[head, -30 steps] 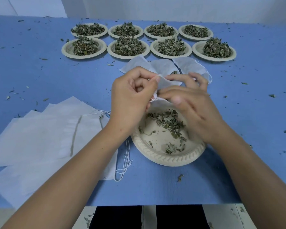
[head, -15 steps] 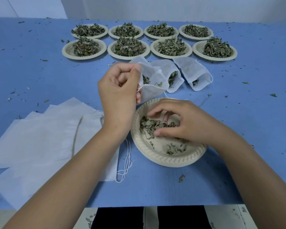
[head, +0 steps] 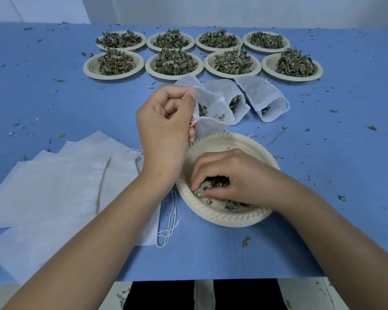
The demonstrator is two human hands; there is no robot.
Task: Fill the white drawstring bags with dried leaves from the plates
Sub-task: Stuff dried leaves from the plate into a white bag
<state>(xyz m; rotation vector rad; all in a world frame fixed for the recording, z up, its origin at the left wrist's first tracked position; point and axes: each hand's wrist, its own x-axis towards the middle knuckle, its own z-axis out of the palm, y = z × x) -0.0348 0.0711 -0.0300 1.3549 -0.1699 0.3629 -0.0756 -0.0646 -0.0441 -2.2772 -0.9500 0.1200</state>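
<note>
— What is seen at the near edge of the head view?

— A cream, round paper plate with a ridged rim (head: 231, 221) is set on the blue-covered desk (head: 334, 157), and a small remainder of dried green leaves (head: 216, 182) is left in it. The right hand (head: 231, 177) is laid inside the plate, and its grip is curled around a pinch of those leaves.

— And the other hand?

— The left hand (head: 166, 121) is raised just beyond the plate's far-left rim. A white mesh drawstring bag (head: 213, 104) is pinched at its mouth between thumb and forefinger, so that grip is clenched on the bag's edge. The mouth is held gaping toward the plate, and a few leaves are seen inside.

— What is found behind?

— A second white mesh bag (head: 230, 92) lies against the held one, and a third (head: 260, 95) lies just beside it on the right; leaves are visible at both mouths. Farther back, eight cream plates heaped with dried leaves (head: 291, 78) are arranged in two rows of four.

— And to the left?

— A stack of flat white cloth bags (head: 65, 182) is spread on the desk, with loose white strings (head: 171, 218) trailed at its near-right corner, next to the plate. Leaf crumbs (head: 246, 241) are scattered across the desk.
</note>
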